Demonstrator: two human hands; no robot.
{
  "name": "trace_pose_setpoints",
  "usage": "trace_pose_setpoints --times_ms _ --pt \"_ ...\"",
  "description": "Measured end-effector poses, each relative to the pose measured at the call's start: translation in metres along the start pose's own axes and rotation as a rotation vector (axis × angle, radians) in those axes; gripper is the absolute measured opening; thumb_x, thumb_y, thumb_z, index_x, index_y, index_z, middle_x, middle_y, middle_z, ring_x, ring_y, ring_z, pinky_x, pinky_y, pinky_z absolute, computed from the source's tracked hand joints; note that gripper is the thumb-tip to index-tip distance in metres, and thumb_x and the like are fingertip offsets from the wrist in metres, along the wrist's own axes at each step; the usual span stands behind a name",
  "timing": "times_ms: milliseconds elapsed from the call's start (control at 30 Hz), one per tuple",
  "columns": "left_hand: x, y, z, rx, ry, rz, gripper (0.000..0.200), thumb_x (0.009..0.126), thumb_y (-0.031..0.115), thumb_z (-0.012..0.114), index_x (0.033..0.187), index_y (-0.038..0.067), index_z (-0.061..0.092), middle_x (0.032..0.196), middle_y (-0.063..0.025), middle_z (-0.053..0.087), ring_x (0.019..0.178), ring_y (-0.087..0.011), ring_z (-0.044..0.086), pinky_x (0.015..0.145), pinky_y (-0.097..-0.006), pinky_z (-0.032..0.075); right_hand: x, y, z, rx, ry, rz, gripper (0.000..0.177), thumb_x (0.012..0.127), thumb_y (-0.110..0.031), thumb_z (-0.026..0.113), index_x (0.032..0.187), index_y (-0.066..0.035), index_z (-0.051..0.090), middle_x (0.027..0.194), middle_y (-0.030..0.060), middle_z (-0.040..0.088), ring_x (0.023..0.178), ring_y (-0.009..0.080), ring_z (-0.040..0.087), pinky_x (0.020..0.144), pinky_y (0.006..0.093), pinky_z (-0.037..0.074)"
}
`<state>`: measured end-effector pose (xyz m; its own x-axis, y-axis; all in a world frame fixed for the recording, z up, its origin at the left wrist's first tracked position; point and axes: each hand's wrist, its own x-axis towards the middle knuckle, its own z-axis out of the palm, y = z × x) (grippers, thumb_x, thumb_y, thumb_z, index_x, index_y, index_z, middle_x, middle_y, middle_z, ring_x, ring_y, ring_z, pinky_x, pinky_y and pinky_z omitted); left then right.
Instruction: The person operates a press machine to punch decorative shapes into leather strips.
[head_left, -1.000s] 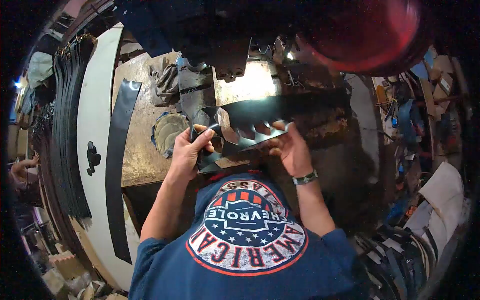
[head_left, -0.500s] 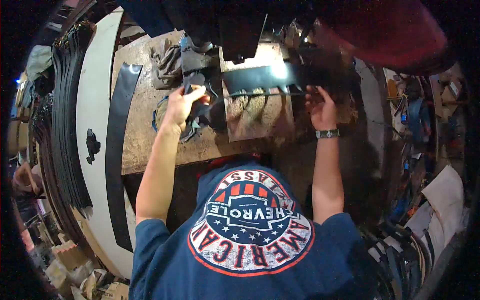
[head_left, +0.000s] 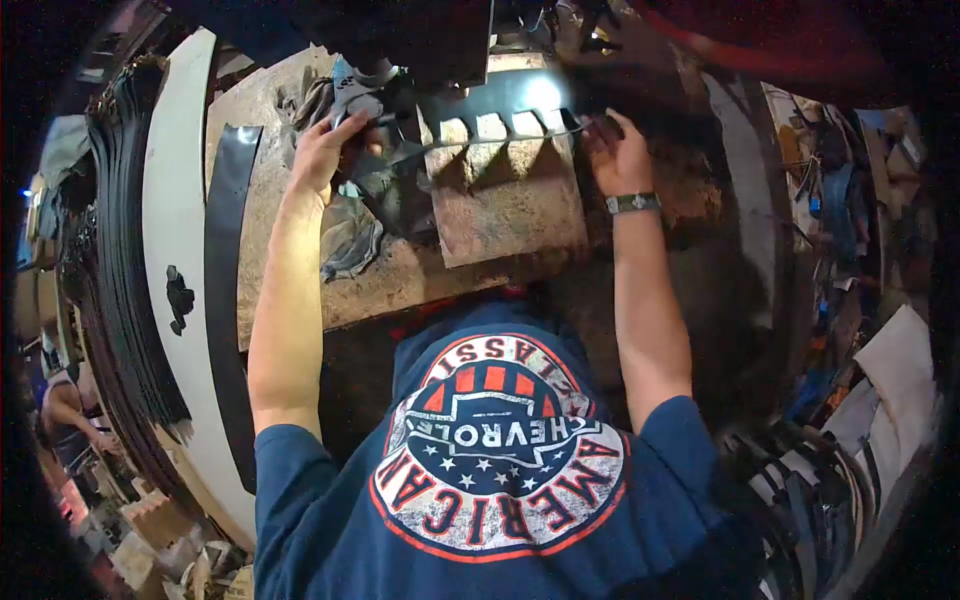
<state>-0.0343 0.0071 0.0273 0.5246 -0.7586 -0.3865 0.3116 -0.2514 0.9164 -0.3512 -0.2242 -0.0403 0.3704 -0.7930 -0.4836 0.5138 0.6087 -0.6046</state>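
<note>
A black, leather-like strip (head_left: 490,97) with a row of cut-out gaps along its near edge stretches between my hands, over a worn pale block (head_left: 505,205). My left hand (head_left: 330,152) is closed near the strip's left end, beside dark scraps; its fingertips are partly hidden. At the right end, the fingers of my right hand (head_left: 618,155) curl around the strip's thin edge. Just beyond the strip hangs the dark head of a machine (head_left: 440,45). A crumpled grey cloth (head_left: 350,240) lies on the table below my left hand.
The worn table (head_left: 270,200) extends to the left. A long black strip (head_left: 232,230) rests by a white board (head_left: 180,190) with a small black piece (head_left: 179,298) on it. Many dark strips (head_left: 125,220) hang farther left. Another person (head_left: 75,415) is at far left.
Both hands have shifted slightly away from me and to the left. The strip has moved farther back, with its cut-out gaps now showing above the block. My right fingers are more curled.
</note>
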Motion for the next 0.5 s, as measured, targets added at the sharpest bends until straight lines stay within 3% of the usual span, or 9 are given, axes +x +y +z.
trace_pose_setpoints --times_ms 100,200,233,333,500 --pt "0.003 -0.007 0.003 0.087 0.085 0.053 0.023 0.087 0.020 0.072 0.100 0.002 0.066 0.080 -0.0051 0.069 0.063 -0.0108 0.063 0.058 -0.0240 0.051 0.023 -0.008 0.004 -0.048 0.013 0.033 0.017 0.091 -0.015 0.060 0.100 -0.001 0.057 0.087 0.0164 0.068 0.070 0.0267 0.068 0.055 0.0350 0.058" --pt "0.002 -0.012 0.007 0.244 0.179 0.128 0.023 0.083 0.024 0.076 0.093 0.004 0.069 0.075 0.0007 0.066 0.054 -0.0052 0.054 0.051 -0.0200 0.042 0.011 -0.014 0.027 -0.127 0.069 -0.107 0.016 0.090 -0.014 0.061 0.098 0.000 0.057 0.084 0.0145 0.068 0.069 0.0261 0.068 0.052 0.0351 0.057" --pt "0.003 -0.012 0.007 0.300 0.227 0.120 0.025 0.081 0.026 0.078 0.092 0.005 0.070 0.071 0.0042 0.062 0.052 -0.0032 0.048 0.048 -0.0198 0.036 0.023 -0.015 0.020 -0.157 0.066 -0.137 0.013 0.090 -0.012 0.061 0.094 0.000 0.058 0.083 0.0166 0.068 0.074 0.0271 0.069 0.058 0.0353 0.058" --pt "0.003 -0.010 0.009 0.337 0.256 0.131 0.027 0.080 0.025 0.079 0.084 0.001 0.068 0.064 0.0011 0.059 0.049 -0.0049 0.048 0.044 -0.0223 0.034 0.032 -0.022 0.023 -0.205 0.088 -0.110 0.011 0.090 -0.011 0.061 0.093 0.000 0.058 0.085 0.0160 0.068 0.072 0.0276 0.069 0.059 0.0374 0.059" --pt "0.014 -0.020 -0.003 0.258 0.250 0.130 0.024 0.080 0.025 0.080 0.084 0.004 0.069 0.065 0.0014 0.060 0.048 -0.0043 0.045 0.045 -0.0227 0.032 0.018 -0.023 0.040 -0.252 0.211 -0.134 0.015 0.089 -0.011 0.061 0.099 0.001 0.059 0.084 0.0159 0.065 0.071 0.0269 0.066 0.060 0.0368 0.061"
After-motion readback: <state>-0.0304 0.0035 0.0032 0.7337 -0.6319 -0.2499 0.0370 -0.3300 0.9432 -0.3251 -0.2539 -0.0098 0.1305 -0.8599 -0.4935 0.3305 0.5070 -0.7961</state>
